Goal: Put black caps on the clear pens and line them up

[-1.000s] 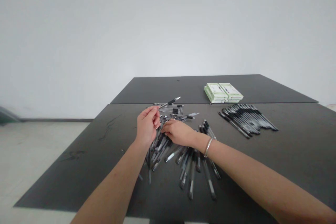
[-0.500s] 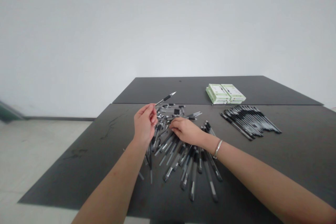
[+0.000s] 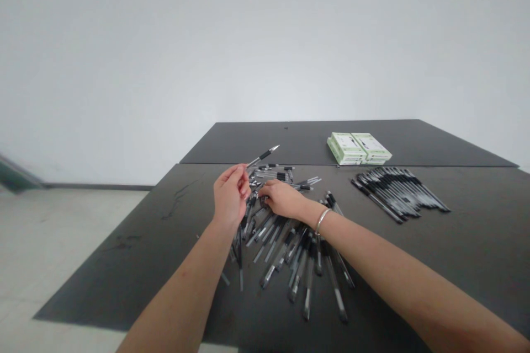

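Between the thumb and fingers of my left hand (image 3: pixel 231 192) is a gel pen (image 3: pixel 263 154), with a black grip and its silver tip pointing up to the right. That pen is raised above a loose pile of pens (image 3: pixel 285 248) with clear barrels and black grips. My right hand (image 3: pixel 284 198) is down in the pile, palm toward the table, with its fingers drawn together among small pen parts. Whatever lies at those fingertips is too small and too covered to make out. A silver bangle (image 3: pixel 322 221) circles the right wrist.
To the right, several pens (image 3: pixel 399 193) lie side by side in a slanted row. Behind them, green-and-white boxes (image 3: pixel 358 149) are stacked near the seam of the dark table (image 3: pixel 136 265). A pale wall (image 3: pixel 265 38) stands beyond the far edge.
My right hand has moved a little to the left within the pile, closer to my left hand. The left hand keeps the pen in nearly the same pose. The view has shifted slightly.
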The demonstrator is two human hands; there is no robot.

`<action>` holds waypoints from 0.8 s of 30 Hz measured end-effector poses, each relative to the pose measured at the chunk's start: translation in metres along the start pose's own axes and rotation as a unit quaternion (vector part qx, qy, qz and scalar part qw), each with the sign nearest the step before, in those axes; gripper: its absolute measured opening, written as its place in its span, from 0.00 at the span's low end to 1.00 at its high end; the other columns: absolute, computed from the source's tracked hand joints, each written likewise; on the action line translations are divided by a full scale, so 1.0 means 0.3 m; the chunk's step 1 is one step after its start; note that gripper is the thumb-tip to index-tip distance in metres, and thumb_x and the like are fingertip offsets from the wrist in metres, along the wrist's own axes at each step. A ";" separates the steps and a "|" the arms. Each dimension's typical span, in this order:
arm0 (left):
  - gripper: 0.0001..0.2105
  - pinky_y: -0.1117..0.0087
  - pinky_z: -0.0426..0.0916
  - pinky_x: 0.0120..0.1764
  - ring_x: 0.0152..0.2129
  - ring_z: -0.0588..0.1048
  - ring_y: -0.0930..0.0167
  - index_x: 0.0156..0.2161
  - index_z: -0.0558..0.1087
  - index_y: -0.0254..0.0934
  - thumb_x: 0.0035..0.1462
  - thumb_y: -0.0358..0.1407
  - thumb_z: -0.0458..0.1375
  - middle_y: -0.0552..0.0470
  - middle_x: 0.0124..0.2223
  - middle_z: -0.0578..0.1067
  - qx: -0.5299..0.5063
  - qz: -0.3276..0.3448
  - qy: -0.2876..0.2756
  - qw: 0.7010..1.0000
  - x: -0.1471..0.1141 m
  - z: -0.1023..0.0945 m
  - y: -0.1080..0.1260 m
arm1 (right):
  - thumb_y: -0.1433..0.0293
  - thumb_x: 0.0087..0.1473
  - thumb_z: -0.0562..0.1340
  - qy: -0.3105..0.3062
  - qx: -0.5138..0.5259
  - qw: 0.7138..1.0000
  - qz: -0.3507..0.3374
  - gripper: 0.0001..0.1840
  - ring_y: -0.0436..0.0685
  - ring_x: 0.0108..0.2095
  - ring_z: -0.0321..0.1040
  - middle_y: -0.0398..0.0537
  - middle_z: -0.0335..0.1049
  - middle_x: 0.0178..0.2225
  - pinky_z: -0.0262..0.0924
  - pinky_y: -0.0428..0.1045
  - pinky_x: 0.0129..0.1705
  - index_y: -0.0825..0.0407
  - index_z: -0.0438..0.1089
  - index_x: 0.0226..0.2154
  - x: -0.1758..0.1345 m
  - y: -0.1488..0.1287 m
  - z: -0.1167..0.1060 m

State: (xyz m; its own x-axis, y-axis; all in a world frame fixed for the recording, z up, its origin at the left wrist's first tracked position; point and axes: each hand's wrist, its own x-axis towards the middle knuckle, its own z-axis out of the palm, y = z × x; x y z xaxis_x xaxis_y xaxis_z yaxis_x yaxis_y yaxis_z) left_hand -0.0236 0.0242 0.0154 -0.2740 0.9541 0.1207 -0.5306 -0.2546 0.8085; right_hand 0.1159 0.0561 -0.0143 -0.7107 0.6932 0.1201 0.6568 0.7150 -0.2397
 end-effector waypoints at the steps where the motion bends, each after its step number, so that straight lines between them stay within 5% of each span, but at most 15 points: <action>1: 0.05 0.80 0.48 0.12 0.09 0.57 0.83 0.29 0.73 0.30 0.45 0.31 0.63 0.58 0.20 0.68 -0.001 0.000 0.000 1.000 0.000 0.001 0.001 | 0.77 0.54 0.57 0.003 0.000 1.000 -0.003 0.14 0.60 0.47 0.65 0.58 0.70 0.44 0.57 0.50 0.50 0.57 0.73 0.43 -0.002 0.004 0.001; 20: 0.06 0.80 0.47 0.12 0.09 0.57 0.83 0.29 0.73 0.31 0.44 0.32 0.63 0.58 0.20 0.67 0.011 -0.006 -0.007 1.000 -0.006 -0.001 -0.004 | 0.74 0.52 0.60 0.068 0.057 0.996 -0.016 0.05 0.57 0.39 0.66 0.53 0.71 0.36 0.58 0.49 0.44 0.57 0.71 0.34 -0.026 0.017 -0.013; 24: 0.06 0.80 0.48 0.12 0.10 0.58 0.83 0.29 0.73 0.31 0.45 0.32 0.63 0.58 0.20 0.67 0.016 -0.013 -0.022 1.000 -0.013 0.003 -0.008 | 0.72 0.57 0.55 0.104 0.177 0.978 0.037 0.06 0.51 0.30 0.65 0.46 0.70 0.30 0.59 0.47 0.34 0.55 0.67 0.36 -0.094 0.008 -0.047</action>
State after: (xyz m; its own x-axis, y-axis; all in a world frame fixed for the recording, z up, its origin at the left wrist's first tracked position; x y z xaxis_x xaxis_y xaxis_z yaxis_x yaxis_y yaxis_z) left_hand -0.0207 0.0210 0.0135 -0.2248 0.9666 0.1234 -0.5115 -0.2248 0.8293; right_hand 0.1409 0.0397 -0.0048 -0.5738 0.7717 0.2741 0.5499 0.6111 -0.5694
